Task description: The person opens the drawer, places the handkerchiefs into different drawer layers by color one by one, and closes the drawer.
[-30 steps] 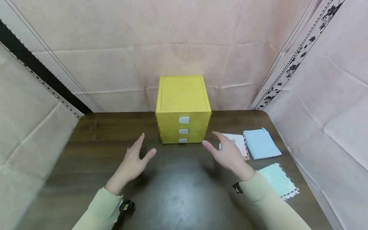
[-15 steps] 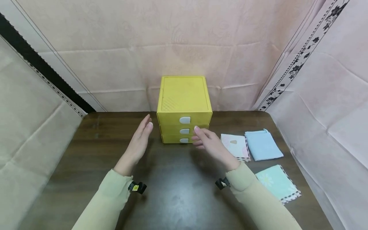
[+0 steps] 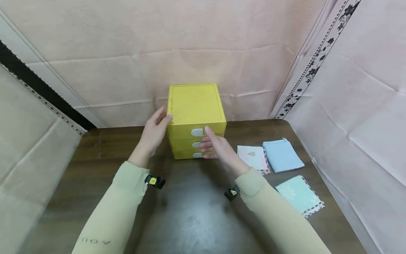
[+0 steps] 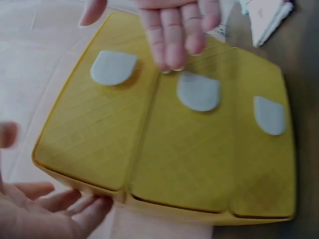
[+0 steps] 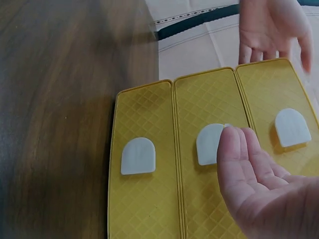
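A yellow three-drawer box (image 3: 196, 102) stands at the back of the table, its drawers closed. Each drawer front carries a white tab handle, such as the top handle (image 3: 197, 132). My left hand (image 3: 154, 132) is at the box's left side, fingers along the side wall and thumb by the top front corner. In front of the drawers is my right hand (image 3: 219, 146), palm inward, fingers extended and thumb raised. Its fingertips (image 5: 230, 133) overlap the middle handle (image 5: 209, 144) in the right wrist view.
Right of the box lie a folded white cloth (image 3: 252, 157), a folded blue cloth (image 3: 282, 155) and a folded mint cloth (image 3: 298, 194). Pale fabric (image 3: 127, 70) hangs behind the dark wooden table (image 3: 190, 218) and at both sides.
My left hand has moved forward to the box's left side. The right hand has moved left and forward, from near the white cloth to the drawer fronts. The drawers look unchanged.
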### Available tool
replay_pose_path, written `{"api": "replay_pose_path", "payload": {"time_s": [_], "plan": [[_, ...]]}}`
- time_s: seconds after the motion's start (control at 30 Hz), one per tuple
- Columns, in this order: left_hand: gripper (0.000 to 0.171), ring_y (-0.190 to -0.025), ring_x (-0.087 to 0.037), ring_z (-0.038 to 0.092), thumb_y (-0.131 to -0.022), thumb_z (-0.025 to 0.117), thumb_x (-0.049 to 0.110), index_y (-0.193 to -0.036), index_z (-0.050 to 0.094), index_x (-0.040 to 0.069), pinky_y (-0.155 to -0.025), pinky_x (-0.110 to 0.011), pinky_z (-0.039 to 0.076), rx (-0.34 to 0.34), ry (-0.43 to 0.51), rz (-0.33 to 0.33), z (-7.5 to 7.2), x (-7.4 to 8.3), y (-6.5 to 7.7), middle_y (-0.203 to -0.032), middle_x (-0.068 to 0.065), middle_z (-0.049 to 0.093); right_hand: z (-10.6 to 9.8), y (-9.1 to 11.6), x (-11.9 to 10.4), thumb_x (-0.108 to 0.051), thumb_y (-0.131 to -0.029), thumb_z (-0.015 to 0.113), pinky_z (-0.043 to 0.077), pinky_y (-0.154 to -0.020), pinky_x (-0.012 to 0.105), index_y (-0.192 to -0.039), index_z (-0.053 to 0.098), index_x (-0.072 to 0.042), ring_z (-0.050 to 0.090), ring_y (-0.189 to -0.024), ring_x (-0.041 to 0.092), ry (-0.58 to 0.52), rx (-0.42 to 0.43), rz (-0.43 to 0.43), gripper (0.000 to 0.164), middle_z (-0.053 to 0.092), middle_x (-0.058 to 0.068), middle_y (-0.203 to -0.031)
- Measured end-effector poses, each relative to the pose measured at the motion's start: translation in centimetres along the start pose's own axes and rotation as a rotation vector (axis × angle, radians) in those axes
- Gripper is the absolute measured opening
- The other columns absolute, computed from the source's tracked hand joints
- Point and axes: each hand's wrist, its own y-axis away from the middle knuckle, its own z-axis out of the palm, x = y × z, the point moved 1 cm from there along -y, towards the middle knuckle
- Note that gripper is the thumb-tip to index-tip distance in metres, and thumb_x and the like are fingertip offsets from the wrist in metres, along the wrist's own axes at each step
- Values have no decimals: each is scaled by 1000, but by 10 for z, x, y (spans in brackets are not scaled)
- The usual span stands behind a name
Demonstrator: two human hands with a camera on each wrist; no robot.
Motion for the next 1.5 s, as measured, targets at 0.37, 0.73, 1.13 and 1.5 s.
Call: {"api": "replay_pose_path", "payload": {"time_s": [0.37, 0.73, 1.13, 1.5], "plan": [[58, -132, -21, 41, -98, 58, 35, -150, 35, 34, -102, -45, 41, -84, 49, -94, -15, 2, -22, -152, -3, 36, 10, -12, -1, -68, -85, 57, 48, -92, 53, -119, 61, 7, 58, -108, 44, -43, 11, 21, 82, 65, 22, -113], [53, -129, -14, 43, -96, 60, 35, -146, 42, 33, -102, -37, 42, 12, 71, -57, -8, -8, -19, -149, 2, 41, 12, -15, -1, -60, -89, 58, 51, -88, 49, -112, 65, 7, 62, -103, 41, -85, 70, 26, 72, 69, 18, -102], [53, -131, -11, 40, -98, 57, 35, -148, 40, 33, -104, -34, 39, 9, 27, -46, -4, -17, -18, -149, 4, 40, 18, -15, 9, -53, -91, 61, 56, -77, 38, -106, 68, 4, 64, -99, 38, -129, 153, 18, 59, 70, 16, -96], [54, -135, -12, 35, -100, 53, 31, -151, 35, 27, -107, -34, 35, -10, 20, -21, -5, -1, -17, -152, 3, 35, 22, -11, 6, -54, -93, 57, 54, -83, 47, -114, 64, 3, 67, -90, 33, -157, 138, -51, 61, 69, 16, -93]]}}
